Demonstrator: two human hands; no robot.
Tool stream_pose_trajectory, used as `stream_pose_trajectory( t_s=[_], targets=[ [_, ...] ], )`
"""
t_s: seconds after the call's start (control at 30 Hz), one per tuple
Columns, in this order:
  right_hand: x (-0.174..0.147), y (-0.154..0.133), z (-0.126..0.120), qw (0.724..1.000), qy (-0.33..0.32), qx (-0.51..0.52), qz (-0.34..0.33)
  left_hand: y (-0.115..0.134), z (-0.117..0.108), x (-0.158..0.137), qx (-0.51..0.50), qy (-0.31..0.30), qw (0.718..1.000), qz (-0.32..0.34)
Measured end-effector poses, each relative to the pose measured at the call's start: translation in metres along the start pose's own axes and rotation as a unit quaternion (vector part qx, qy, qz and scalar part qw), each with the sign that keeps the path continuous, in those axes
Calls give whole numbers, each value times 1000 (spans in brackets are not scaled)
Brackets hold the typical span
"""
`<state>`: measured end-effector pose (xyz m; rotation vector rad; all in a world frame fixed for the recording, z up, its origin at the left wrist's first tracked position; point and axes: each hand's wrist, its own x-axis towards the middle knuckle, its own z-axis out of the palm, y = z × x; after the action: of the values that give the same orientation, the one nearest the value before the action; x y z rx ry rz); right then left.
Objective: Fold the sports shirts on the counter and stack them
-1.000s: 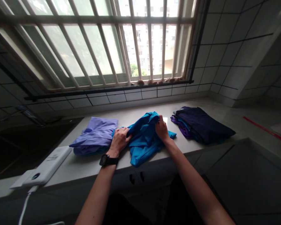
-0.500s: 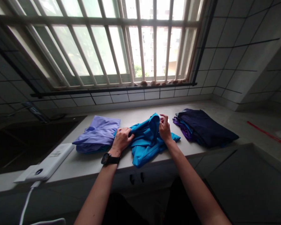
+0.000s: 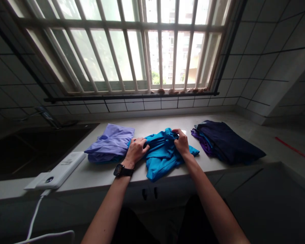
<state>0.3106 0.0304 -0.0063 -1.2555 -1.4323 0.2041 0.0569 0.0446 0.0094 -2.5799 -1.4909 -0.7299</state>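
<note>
A bright blue garment [image 3: 162, 156] lies crumpled at the front middle of the pale counter [image 3: 99, 176]. My left hand [image 3: 136, 149], with a black watch on its wrist, presses on the garment's left edge and grips it. My right hand [image 3: 181, 141] pinches a raised fold at the garment's upper right. A folded lilac garment [image 3: 112, 144] sits just left of my left hand. A stack of dark navy and purple clothes [image 3: 226, 142] lies to the right of my right hand.
A white power bank [image 3: 58, 171] with a white cable lies at the counter's front left. A dark sink [image 3: 33, 145] and tap are further left. A barred window [image 3: 142, 47] and tiled walls close off the back and right.
My right hand has lowered the raised blue fold toward the counter and closed on it. My left hand stays on the garment's left edge. The camera view has shifted slightly.
</note>
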Motion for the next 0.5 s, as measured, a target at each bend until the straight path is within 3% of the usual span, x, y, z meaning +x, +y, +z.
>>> stream_pose_trajectory(
  t_s=[0.17,0.27,0.4,0.5],
  targets=[
    [-2,-15,-16,992,109,-30,55,0,1,0,1,0,1000,2],
    [-2,-16,-22,982,142,-75,100,2,0,-1,-3,3,1000,-2],
    [2,4,-23,973,103,-164,122,2,-1,-2,-12,17,1000,-17],
    [5,23,-18,966,27,-252,40,1,0,-1,-24,34,999,-15]
  ],
)
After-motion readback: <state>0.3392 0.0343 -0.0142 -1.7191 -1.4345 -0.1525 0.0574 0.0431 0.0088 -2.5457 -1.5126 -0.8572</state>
